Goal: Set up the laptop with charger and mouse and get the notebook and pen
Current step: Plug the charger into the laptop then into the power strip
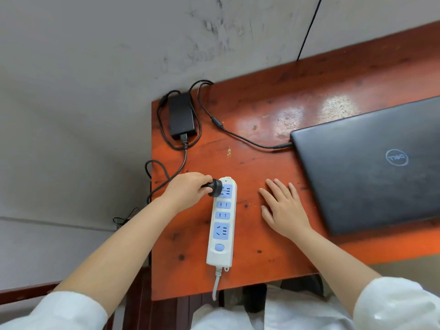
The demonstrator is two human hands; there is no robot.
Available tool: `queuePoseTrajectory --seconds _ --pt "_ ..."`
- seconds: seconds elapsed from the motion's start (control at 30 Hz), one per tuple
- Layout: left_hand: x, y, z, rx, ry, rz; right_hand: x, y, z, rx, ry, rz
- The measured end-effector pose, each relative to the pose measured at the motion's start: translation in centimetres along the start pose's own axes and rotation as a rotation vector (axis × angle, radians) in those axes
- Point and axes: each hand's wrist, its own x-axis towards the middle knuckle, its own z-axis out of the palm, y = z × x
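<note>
A closed black laptop (371, 163) lies on the right of the orange wooden table (262, 110). The black charger brick (182, 117) rests at the table's far left corner, and its thin cable (240, 136) runs into the laptop's left side. A white power strip (221, 225) with blue sockets lies lengthwise near the front. My left hand (188, 189) is shut on the charger's black plug (215, 186), which sits at the strip's farthest socket. My right hand (283, 208) rests flat and open on the table between the strip and the laptop. No mouse, notebook or pen is in view.
A grey wall rises behind and left of the table. The charger's mains cable (157, 179) loops off the table's left edge. The strip's grey cord (216, 282) drops over the front edge. Another black wire (308, 29) hangs down the wall.
</note>
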Motion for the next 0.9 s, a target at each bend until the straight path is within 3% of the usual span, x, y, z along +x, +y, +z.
queuePoseTrajectory --seconds 0.37,0.9 --pt "2.2 0.5 -1.6 0.128 -0.114 0.080 0.0 -0.1 0.1 0.016 0.098 0.002" --pt "1.6 -0.3 -1.0 0.005 -0.146 0.008 -0.1 -0.1 0.1 0.035 0.031 0.035"
